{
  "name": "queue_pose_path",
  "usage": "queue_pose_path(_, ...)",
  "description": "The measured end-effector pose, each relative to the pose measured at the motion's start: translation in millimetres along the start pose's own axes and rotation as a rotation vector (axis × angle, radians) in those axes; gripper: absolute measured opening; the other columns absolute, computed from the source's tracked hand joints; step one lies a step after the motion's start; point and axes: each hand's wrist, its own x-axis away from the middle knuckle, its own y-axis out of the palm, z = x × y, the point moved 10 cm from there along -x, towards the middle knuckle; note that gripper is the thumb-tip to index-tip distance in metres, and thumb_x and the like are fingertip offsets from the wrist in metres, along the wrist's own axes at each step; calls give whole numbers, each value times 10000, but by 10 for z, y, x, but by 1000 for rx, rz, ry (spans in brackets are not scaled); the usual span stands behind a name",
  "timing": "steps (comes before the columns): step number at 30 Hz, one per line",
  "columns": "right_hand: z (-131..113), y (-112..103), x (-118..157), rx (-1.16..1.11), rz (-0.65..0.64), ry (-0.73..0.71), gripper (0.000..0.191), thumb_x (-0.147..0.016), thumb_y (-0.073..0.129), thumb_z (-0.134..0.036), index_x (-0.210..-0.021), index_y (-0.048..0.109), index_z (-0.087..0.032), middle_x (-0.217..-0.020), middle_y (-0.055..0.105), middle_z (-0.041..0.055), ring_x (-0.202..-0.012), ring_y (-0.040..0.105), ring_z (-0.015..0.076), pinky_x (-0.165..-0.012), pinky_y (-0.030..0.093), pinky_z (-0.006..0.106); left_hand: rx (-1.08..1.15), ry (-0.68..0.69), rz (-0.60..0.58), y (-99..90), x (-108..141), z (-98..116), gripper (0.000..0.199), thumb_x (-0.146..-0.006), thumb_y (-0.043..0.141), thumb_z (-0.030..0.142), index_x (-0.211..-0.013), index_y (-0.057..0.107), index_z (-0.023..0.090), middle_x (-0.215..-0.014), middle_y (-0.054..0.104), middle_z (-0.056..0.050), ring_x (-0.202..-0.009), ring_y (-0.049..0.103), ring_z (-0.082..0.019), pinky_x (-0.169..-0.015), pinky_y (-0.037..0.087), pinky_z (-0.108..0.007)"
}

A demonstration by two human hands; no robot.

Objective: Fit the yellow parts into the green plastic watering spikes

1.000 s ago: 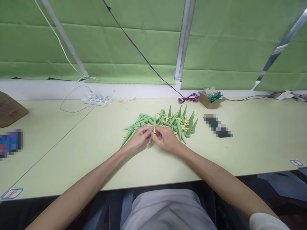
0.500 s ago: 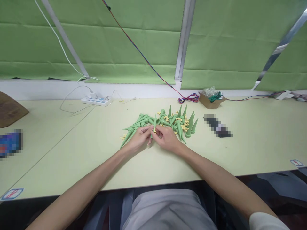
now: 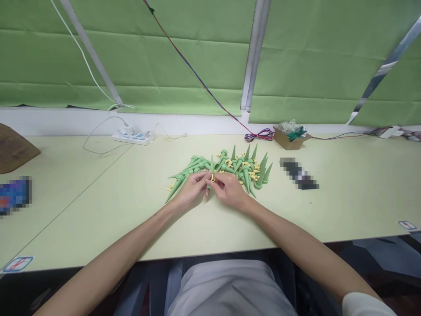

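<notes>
My left hand (image 3: 193, 188) and my right hand (image 3: 230, 188) meet over the near side of a pile, both with closed fingers. Between the fingertips is a small yellow valve (image 3: 213, 179), its round opening facing me. A green plant watering spike (image 3: 212, 164) points away just beyond it and appears held with it; fingers hide where the two meet. My right thumb and fingers pinch close on the valve, while my left fingers press from the other side. Behind lie several more green watering spikes (image 3: 246, 174), some upright, with loose yellow valves (image 3: 255, 172) among them.
At the back right stands a small cardboard box (image 3: 292, 142) with plastic and green stuff inside, beside a coiled red-blue cable (image 3: 259, 135). A white power strip (image 3: 133, 138) lies back left. A blurred dark object (image 3: 299, 173) rests right of the pile. The table's edge (image 3: 230, 253) runs before me.
The view has shifted slightly. Between my fingers, the green spike and yellow valve have moved a little relative to the pile; both hands keep their grip.
</notes>
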Motion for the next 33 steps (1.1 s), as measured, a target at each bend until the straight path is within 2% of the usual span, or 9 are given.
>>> queue_pose_path(8, -42, 31, 4, -24, -47, -51, 364, -1007, 518, -302, -663, 435, -216, -592, 520, -24, -553, 422, 118, -589, 315, 260, -1, 27, 9, -25, -4, 10, 421, -832, 785, 458, -614, 596, 152, -607, 517, 14, -487, 500, -88, -447, 429, -231)
queue_pose_path(14, -84, 31, 3, -46, -57, -68, 334, -1013, 518, -270, -689, 555, -197, -610, 550, -20, -562, 432, 117, -605, 334, 253, -32, 51, 11, -29, 1, 9, 460, -860, 761, 507, -613, 612, 148, -654, 574, -16, -526, 507, -95, -467, 459, -233)
queue_pose_path(19, -100, 38, 1, -57, -81, -67, 325, -1012, 515, -257, -704, 592, -191, -613, 567, -15, -566, 444, 122, -619, 354, 254, -43, 59, 19, -30, 11, 33, 478, -851, 766, 533, -606, 619, 150, -633, 565, -11, -514, 499, -93, -471, 456, -237)
queue_pose_path(22, -75, 45, -8, -64, -82, -60, 322, -1011, 517, -264, -699, 565, -198, -615, 563, -17, -568, 446, 123, -618, 351, 256, -45, 59, 30, -26, 13, 54, 486, -835, 774, 549, -604, 616, 152, -631, 561, -9, -529, 504, -98, -478, 456, -237)
queue_pose_path(28, 80, 7, -32, -56, -25, 58, 397, -1005, 546, -360, -670, 378, -227, -586, 448, -45, -549, 396, 119, -587, 316, 267, -125, 37, 74, -36, 19, 105, 505, -881, 692, 620, -685, 648, 157, -626, 585, -15, -502, 521, -106, -487, 443, -252)
queue_pose_path(33, 156, -28, -37, -37, -21, 144, 431, -1042, 487, -448, -693, 356, -232, -595, 424, -49, -555, 380, 125, -582, 306, 280, -169, 17, 116, -106, 18, 112, 464, -893, 685, 609, -732, 630, 177, -568, 552, 13, -458, 520, -114, -508, 447, -267)
